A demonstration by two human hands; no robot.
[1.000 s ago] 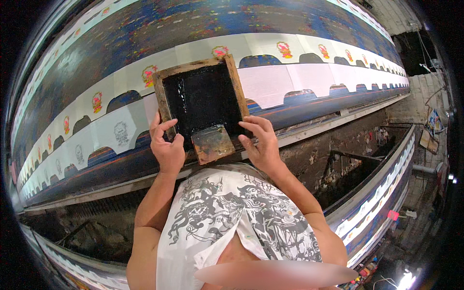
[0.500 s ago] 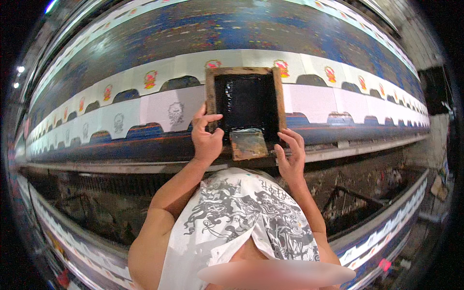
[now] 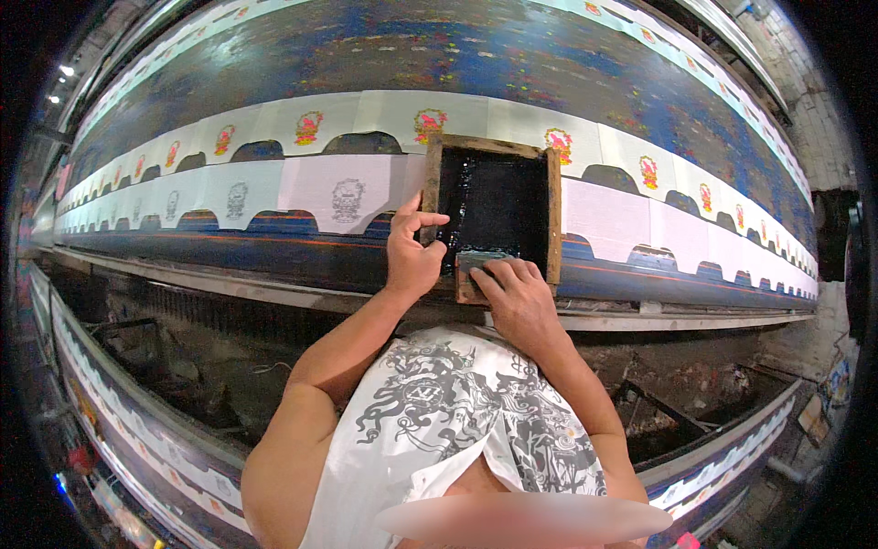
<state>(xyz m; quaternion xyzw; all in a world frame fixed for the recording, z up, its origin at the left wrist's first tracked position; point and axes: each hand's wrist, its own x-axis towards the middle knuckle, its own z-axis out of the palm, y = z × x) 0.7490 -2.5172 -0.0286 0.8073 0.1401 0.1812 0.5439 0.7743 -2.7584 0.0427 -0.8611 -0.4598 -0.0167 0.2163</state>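
Note:
A wooden-rimmed printing screen (image 3: 554,206) lies on a row of white fabric pieces (image 3: 608,215), its inside coated with wet black ink (image 3: 494,197). My left hand (image 3: 416,252) closes on the screen's left rim, with a finger reaching over the inner edge. At the screen's near end, my right hand (image 3: 523,297) wraps over a squeegee (image 3: 469,289), a flat, ink-stained block. The squeegee's far edge meets the ink; my fingers hide much of its top. Whatever fabric lies beneath the screen is hidden.
Left of the screen, a piece bears a grey-black emblem (image 3: 347,199). A farther fabric row (image 3: 366,119) carries red and yellow emblems. The long table (image 3: 366,59) is stained blue and dark, with a pale rail (image 3: 265,295) along its near edge. Another printing table (image 3: 174,467) stands behind me.
My right hand has gone from the screen's right rim onto the squeegee. The screen appears farther right in view, as does my left hand, still on its left rim.

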